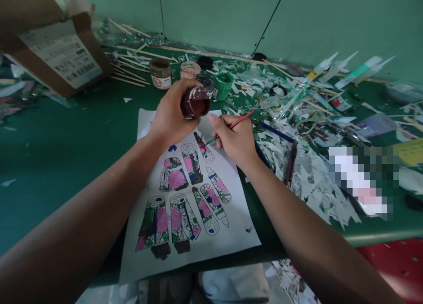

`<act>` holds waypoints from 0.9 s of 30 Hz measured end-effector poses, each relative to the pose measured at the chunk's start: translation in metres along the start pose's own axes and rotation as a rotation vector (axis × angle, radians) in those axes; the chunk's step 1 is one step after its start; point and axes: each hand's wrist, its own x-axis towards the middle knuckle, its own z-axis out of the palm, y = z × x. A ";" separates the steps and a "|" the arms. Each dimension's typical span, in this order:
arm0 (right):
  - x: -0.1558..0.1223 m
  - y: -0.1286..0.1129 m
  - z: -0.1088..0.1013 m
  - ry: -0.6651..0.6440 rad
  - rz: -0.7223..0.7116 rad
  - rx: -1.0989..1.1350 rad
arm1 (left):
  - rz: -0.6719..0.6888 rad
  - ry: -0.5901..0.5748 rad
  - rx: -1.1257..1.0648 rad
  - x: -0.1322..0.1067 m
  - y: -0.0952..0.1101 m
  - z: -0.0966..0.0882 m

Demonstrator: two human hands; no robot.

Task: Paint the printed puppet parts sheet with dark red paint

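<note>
My left hand (172,116) is wrapped round a small open jar of dark red paint (196,102), held tilted above the top of a white sheet (238,227). The sheet carries printed garment-shaped pieces coloured pink, green and blue. My right hand (235,139) pinches a thin red-handled paintbrush (243,119), its tip down near one of the upper shapes on the sheet, just below the jar.
Other paint pots stand behind: a brown one (160,73), a pink one (190,68), a green one (224,84). A cardboard box (56,48) sits at back left beside wooden sticks (130,77). Paper scraps (310,180), syringes (340,68) and pens cover the right of the green table (66,136).
</note>
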 end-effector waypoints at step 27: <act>-0.001 -0.004 0.002 -0.015 0.046 -0.097 | 0.008 0.004 -0.020 0.000 -0.003 0.001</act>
